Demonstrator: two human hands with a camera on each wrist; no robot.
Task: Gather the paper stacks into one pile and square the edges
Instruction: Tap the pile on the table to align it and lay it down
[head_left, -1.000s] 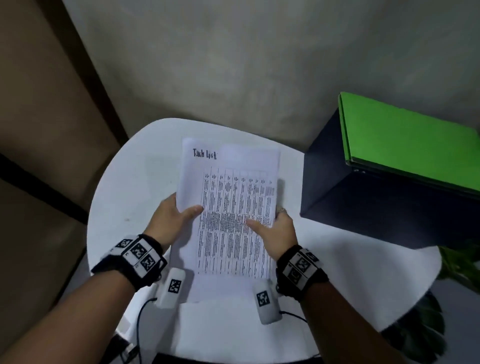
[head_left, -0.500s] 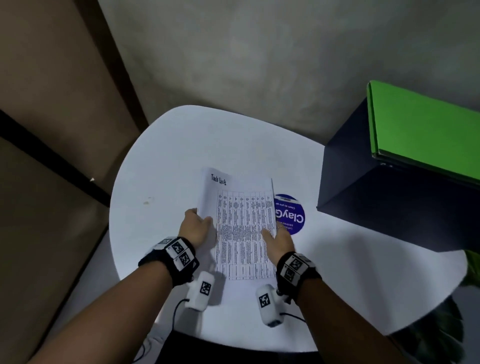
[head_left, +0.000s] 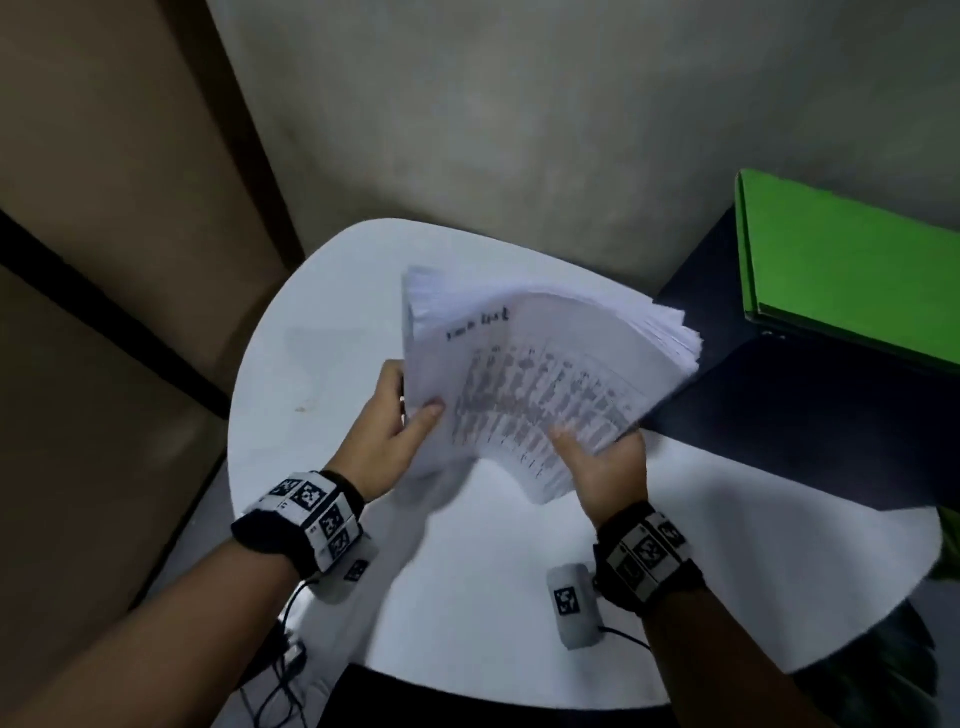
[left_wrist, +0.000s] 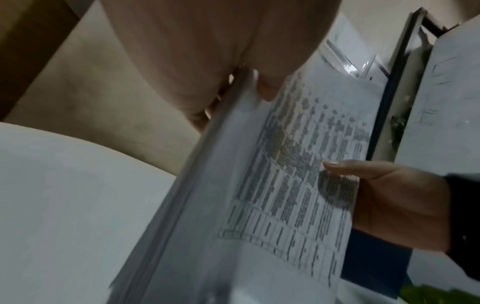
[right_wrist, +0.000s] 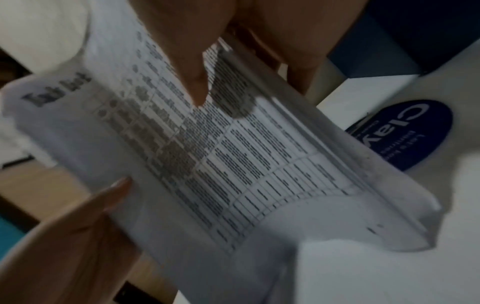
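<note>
The left hand and the right hand each pinch a side of the paper pile, held tilted above the tabletop with its 2 o'clock corner fanned. Best loosen both grips, stand it upright and tap.

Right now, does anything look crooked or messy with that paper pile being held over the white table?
Yes. The paper stack, gripped by the left hand and right hand, is bent and tilted, and its far edge by the dark box is fanned out, sheets stepped rather than flush. No tears or dropped pages are visible.
</note>
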